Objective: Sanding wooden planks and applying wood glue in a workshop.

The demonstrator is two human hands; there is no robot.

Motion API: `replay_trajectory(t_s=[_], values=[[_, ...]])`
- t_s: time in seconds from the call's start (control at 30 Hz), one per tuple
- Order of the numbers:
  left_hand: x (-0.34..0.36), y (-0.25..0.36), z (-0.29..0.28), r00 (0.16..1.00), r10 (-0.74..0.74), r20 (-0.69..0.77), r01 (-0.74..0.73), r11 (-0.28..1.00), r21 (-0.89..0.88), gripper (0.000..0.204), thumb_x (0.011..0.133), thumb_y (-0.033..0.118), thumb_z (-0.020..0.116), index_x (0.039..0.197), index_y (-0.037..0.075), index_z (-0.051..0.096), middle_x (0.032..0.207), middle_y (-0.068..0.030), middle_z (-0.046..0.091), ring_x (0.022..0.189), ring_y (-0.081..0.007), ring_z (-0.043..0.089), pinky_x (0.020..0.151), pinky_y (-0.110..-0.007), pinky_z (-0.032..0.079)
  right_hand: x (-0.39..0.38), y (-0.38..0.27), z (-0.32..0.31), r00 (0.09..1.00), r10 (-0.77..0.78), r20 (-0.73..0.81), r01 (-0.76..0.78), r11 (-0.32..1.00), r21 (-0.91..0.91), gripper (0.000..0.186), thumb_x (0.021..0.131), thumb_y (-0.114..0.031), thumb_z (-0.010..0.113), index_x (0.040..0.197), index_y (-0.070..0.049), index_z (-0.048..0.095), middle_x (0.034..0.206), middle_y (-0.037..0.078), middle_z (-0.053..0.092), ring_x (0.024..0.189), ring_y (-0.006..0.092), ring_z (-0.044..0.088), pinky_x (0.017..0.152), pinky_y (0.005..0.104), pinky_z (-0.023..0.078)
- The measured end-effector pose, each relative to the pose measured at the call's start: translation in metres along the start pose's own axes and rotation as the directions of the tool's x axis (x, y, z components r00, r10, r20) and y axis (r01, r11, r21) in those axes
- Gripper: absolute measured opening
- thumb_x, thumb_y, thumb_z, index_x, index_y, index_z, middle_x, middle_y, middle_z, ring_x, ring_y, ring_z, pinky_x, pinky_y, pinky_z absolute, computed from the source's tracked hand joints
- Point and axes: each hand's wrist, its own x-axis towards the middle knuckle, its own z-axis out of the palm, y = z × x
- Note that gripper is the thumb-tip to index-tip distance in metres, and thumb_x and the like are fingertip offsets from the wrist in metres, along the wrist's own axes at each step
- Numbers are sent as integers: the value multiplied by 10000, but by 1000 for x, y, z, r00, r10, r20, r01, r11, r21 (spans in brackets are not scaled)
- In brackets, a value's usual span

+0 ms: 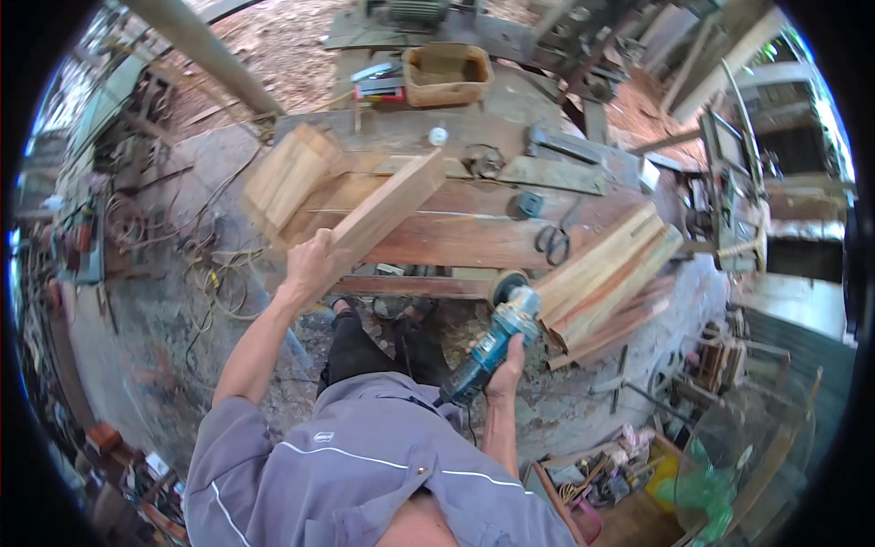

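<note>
Over the workbench [442, 242], a wooden board [390, 210] is clasped by the left hand [310, 261], long axis slanted away rightward from the near edge; apart, rightward, an angle grinder [494, 342] is gripped by the right hand [508, 368].

Raised in your left hand [311, 262], a long plank [387, 210] slanted over the workbench [437, 242], barring a straight reach to the broad board [293, 178] at left. A passage lay open between the plank and the stacked boards [606, 278] at right, though a small dark block [526, 204] and a black loop [551, 243] cluttered it. The grinder [493, 344] in your right hand [507, 366] narrowed the near entry, just beside the stack.
</note>
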Motion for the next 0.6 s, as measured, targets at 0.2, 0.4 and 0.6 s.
replay_trajectory(t_s=[0.2, 0.4, 0.6], values=[[-46, -26, 8, 973, -228, 35, 230, 971, -64, 431, 876, 412, 738, 1044, 60, 554, 828, -222, 702, 834, -436, 689, 723, -538, 515, -3, -5, -12, 1000, -6, -4, 6, 998, -59, 671, 1036, -631, 387, 1273, -23, 543, 935, 143, 659, 805, 283, 668, 739, 444, 575], [-70, -64, 25, 908, -411, 83, 406, 813, -416, 430, 878, 399, 755, 1046, 20, 644, 859, -179, 727, 797, -301, 707, 743, -412, 537, 7, -5, 5, 997, 9, 72, 1, 990, -139, 647, 1041, -602, 407, 1268, -12, 542, 957, 149, 656, 817, 286, 673, 743, 442, 575], [-77, -65, 35, 873, -474, 115, 448, 686, -574, 412, 873, 360, 770, 1016, -10, 658, 817, -130, 719, 752, -194, 674, 721, -353, 529, 9, -2, 27, 992, 8, 128, 21, 974, -225, 625, 1048, -573, 412, 1227, 9, 553, 944, 149, 658, 818, 280, 679, 748, 438, 576]])
